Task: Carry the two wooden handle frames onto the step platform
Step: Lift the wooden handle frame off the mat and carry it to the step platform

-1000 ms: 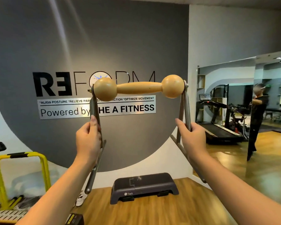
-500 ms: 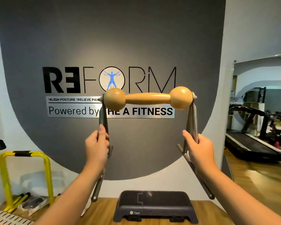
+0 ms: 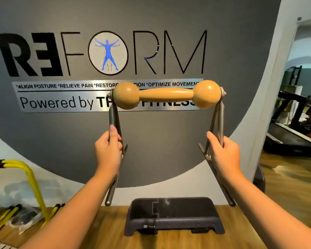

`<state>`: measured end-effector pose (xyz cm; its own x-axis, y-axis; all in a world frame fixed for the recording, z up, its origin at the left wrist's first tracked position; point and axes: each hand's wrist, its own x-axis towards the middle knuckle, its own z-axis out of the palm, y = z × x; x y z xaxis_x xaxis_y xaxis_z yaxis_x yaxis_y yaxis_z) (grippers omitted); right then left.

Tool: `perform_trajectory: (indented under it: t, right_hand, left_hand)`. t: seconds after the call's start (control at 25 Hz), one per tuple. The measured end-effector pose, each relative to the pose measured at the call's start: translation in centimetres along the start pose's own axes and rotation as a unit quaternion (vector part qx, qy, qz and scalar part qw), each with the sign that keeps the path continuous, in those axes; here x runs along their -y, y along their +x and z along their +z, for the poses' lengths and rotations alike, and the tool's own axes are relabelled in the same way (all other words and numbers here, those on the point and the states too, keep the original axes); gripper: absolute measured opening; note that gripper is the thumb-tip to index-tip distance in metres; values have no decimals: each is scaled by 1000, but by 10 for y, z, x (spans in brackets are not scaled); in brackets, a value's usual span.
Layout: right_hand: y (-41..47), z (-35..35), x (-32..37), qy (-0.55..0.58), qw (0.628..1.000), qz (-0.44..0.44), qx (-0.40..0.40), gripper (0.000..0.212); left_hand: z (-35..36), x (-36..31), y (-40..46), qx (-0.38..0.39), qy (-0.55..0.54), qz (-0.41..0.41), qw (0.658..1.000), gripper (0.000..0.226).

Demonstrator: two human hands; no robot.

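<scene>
While both hands, left hand [image 3: 107, 151] and right hand [image 3: 223, 152], grip the wooden handle frame [image 3: 166, 95] by its uprights, the step platform [image 3: 172, 215] now sits nearer, dead ahead, so set-down looks close.

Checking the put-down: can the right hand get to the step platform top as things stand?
Probably yes, but not free-handed. The right hand grips the wooden handle frame by its right metal leg, the left hand by its left one. The step platform sits below on the floor with a bare top and nothing between.
</scene>
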<state>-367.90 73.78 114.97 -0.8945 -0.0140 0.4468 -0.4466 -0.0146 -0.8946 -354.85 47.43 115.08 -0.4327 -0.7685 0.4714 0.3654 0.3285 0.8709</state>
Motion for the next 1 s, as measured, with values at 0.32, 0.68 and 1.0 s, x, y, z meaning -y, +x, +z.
perform_trajectory:
  t: [0.32, 0.68, 1.0]
  right_hand:
    - [151, 73, -130, 4, 1000, -4, 12, 52]
    - [279, 154, -260, 3, 999, 38, 33, 51]
    - [341, 251, -376, -16, 993, 114, -10, 50]
  left_hand:
    - [98, 131, 107, -5, 10, 19, 1000, 46]
    - [181, 266, 198, -55, 56, -25, 997, 43]
    - [209, 404, 296, -10, 72, -43, 996, 49]
